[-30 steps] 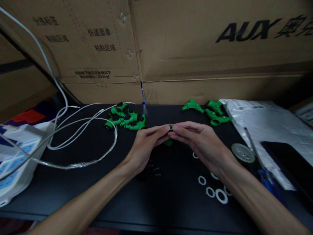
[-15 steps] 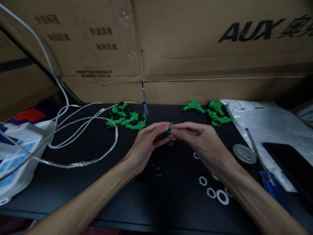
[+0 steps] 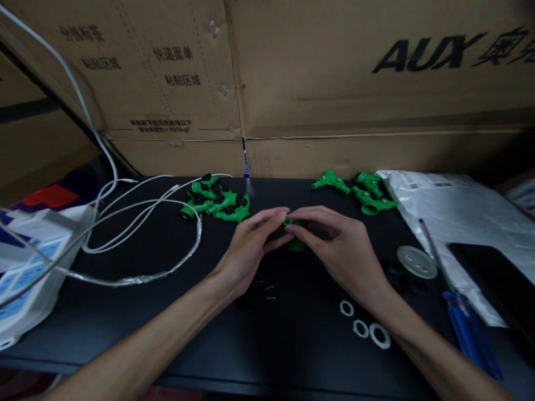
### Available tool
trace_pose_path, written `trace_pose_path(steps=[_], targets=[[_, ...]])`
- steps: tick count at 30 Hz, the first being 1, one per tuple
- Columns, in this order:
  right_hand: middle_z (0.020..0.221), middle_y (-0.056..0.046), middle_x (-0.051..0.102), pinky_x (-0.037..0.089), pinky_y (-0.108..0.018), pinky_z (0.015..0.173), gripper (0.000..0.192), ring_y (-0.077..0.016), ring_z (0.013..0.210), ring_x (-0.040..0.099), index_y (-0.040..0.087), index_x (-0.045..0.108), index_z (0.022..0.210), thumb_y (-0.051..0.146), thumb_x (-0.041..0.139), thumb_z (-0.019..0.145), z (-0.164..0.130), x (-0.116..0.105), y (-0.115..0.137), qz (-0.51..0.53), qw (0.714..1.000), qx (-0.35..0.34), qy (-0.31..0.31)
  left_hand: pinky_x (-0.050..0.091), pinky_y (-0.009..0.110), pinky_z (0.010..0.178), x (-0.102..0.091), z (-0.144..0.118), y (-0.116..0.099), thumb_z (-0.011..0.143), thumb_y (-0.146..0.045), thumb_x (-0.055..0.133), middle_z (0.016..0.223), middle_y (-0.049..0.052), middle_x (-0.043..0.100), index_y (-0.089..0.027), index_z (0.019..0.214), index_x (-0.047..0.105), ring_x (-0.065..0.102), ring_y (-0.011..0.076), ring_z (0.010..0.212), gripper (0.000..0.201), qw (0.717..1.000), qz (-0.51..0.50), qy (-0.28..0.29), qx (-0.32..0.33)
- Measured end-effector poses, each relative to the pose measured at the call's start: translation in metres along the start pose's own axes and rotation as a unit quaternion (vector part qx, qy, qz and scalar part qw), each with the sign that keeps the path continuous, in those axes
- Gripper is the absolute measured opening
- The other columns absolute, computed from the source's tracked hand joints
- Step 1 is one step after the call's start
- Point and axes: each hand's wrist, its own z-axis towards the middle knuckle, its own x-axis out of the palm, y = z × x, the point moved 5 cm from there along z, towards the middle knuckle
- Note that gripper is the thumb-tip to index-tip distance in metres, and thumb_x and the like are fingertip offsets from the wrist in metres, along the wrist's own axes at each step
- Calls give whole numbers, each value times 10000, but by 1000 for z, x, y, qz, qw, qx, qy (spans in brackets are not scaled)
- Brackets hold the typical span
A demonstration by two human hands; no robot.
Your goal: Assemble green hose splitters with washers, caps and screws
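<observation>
Head view: our left hand and right hand both pinch nearly closed on a small green plastic fitting mid-frame above the black tabletop, ring end toward us, probably so we see the opening while bracing both sides. Flat white plastic-looking rings sit by our right forearm, thin silver screws nearer our left, likely separated to avoid mixing.

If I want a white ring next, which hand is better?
Probably your right hand: the white rings lie beside its forearm, farther from your left hand. Both hold a green part, though.
</observation>
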Motion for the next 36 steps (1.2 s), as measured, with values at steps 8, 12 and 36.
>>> trace_pose_path(steps=[8, 12, 36], targets=[[1034, -26, 799, 584, -362, 919, 184, -232, 978, 747, 225, 805, 992, 306, 756, 834, 1, -2, -7, 71, 994, 78, -5, 423, 317, 1129, -2, 1, -1, 843, -314, 788, 1185, 42, 765, -239, 1035, 810, 624, 193, 1239, 208, 997, 58, 14, 47], [1024, -37, 800, 605, -358, 927, 185, -224, 975, 755, 213, 801, 971, 278, 776, 800, 1, -1, -7, 125, 988, 87, -3, 464, 348, 1082, -3, 1, -6, 798, -291, 821, 1121, 44, 784, -240, 1016, 809, 668, 204, 1162, 225, 996, 77, 3, 54], [884, -27, 800, 584, -346, 809, 72, -209, 843, 742, 231, 812, 811, 253, 746, 792, 3, -7, -13, 111, 990, 86, -17, 563, 296, 867, 0, -3, -25, 847, -390, 773, 1009, 29, 782, -256, 1030, 790, 739, 204, 919, 227, 900, 365, 42, 233]])
